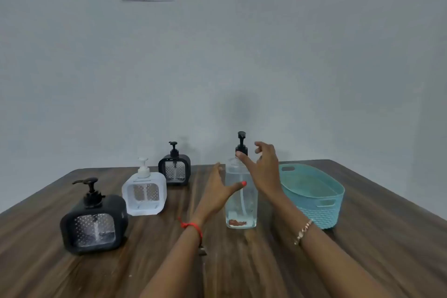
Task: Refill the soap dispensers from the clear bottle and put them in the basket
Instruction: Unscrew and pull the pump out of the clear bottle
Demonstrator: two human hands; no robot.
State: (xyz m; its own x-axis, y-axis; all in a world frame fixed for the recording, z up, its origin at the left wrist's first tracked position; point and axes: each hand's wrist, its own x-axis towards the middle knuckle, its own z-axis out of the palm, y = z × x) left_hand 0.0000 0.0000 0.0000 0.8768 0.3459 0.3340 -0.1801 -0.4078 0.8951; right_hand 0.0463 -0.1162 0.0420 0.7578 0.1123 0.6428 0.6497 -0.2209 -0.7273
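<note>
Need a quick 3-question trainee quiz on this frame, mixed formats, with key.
1. How many square soap dispensers stand on the wooden table?
2. True or false: the teal woven plastic basket already holds a dispenser.
3. Which hand is nearest the black pump on the tall clear bottle? A) left hand B) right hand

Key:
1. Three: the near black dispenser, the white dispenser and the far black dispenser.
2. False; it is empty.
3. B; the left hand is at the bottle's body.
</note>
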